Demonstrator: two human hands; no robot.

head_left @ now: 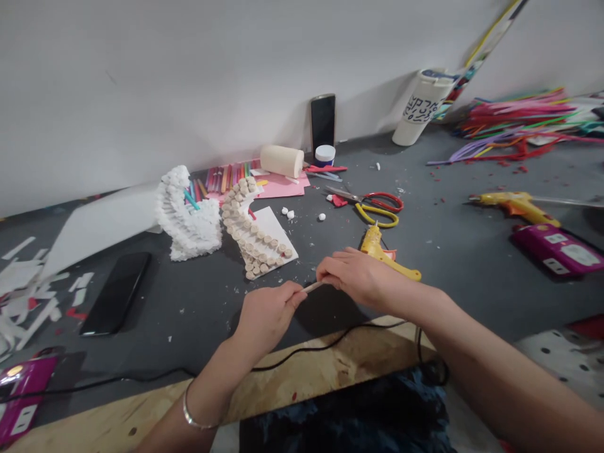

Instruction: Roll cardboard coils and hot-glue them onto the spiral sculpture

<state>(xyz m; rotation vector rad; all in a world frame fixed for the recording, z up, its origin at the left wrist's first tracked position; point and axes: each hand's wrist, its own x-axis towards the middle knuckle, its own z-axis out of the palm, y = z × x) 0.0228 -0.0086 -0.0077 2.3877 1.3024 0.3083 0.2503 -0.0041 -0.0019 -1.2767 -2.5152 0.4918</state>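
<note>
Above the front of the dark grey table, a thin beige strip (pixel 312 287) is stretched between my hands. My left hand (pixel 270 316) pinches one end between thumb and fingers. The other end is gripped by the curled fingers of my right hand (pixel 361 277). Just beyond them lies a curved piece covered in small beige rolls (pixel 255 234), partly on a white card (pixel 279 234). To its left is a similar curved piece covered in white tufts (pixel 182 220). A yellow glue gun (pixel 384 255) lies right behind my right hand.
Scissors (pixel 372 204) with red and yellow handles lie behind the glue gun. A beige roll (pixel 282 161), a standing phone (pixel 323 123) and a white tumbler (pixel 419 110) line the wall. Another phone (pixel 117 292) lies at left. A black cable (pixel 325 346) runs along the wooden front edge.
</note>
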